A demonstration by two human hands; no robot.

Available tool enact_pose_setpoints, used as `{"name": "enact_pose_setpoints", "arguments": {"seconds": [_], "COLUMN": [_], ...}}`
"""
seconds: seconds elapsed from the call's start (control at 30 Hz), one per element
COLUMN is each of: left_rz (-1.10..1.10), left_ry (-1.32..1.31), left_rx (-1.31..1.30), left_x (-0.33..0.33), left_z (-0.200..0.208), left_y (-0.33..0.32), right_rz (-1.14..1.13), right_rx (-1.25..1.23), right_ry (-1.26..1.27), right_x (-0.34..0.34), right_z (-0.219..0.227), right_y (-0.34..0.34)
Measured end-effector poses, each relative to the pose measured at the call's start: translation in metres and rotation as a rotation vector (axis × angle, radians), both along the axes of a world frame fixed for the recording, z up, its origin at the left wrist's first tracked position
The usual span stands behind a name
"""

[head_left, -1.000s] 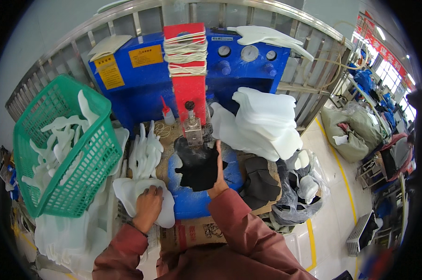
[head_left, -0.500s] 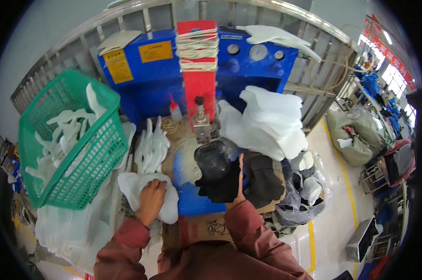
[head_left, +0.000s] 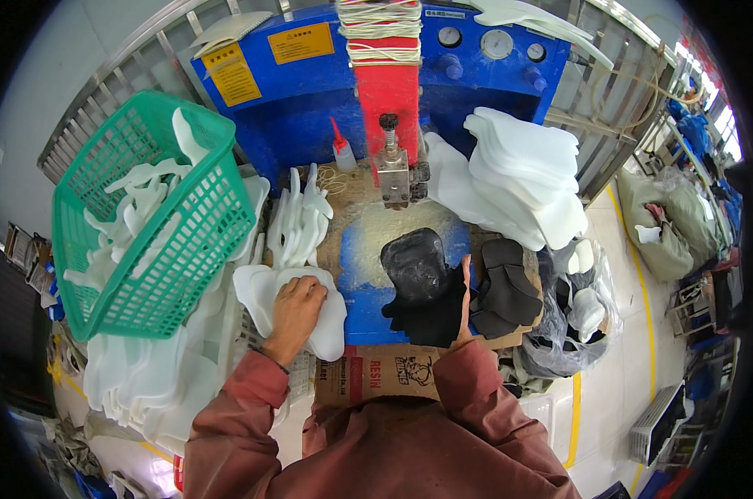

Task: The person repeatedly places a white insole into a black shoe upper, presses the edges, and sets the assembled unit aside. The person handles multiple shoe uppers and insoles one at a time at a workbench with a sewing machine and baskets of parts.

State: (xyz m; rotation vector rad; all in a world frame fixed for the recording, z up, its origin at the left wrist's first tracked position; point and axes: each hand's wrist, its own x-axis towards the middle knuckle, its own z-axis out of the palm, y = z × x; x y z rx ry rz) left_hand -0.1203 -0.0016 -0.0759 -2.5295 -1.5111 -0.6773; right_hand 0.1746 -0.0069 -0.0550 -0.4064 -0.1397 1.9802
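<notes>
On the blue board point(head_left: 361, 320) lies a black molded piece point(head_left: 420, 266) with a shiny, dished top and a matte black flap at its near side. Along its right edge is my right hand point(head_left: 465, 303), seen edge-on with straight fingers; the thumb side is hidden behind the black material. My left hand point(head_left: 297, 312), fingers bent and close together, rests on a white foam piece point(head_left: 331, 320) to the left of the board. Another white foam piece lies partly beneath it. Beyond the black piece stands a red column point(head_left: 386, 91) with a metal clamp head point(head_left: 401, 179).
A green basket point(head_left: 173, 258) of white offcuts stands at left, above stacked white sheets point(head_left: 139, 374). More white shapes point(head_left: 518, 175) are piled at right, near flat black pieces point(head_left: 505, 287) and a plastic bag point(head_left: 576, 333). A red-tipped bottle point(head_left: 341, 150) stands behind.
The black piece and my right hand have come toward me, away from the clamp head, baring more of the blue board. My left hand stays on the white foam. The whole view has shifted.
</notes>
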Motion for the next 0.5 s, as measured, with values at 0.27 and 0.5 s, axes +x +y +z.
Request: {"name": "enact_pose_setpoints", "arguments": {"seconds": [0.27,0.5], "left_rz": [-0.079,-0.153], "left_ry": [-0.076,-1.089], "left_rx": [0.08,-0.679], "left_x": [-0.003,-0.003], "left_z": [0.025,0.117], "left_y": [-0.009,-0.045], "right_rz": [0.086,0.0], "right_rx": [-0.039,0.043], "right_ry": [-0.019,-0.022], "right_x": [-0.005,-0.013], "right_z": [-0.006,-0.006], "right_y": [-0.009,-0.025]}}
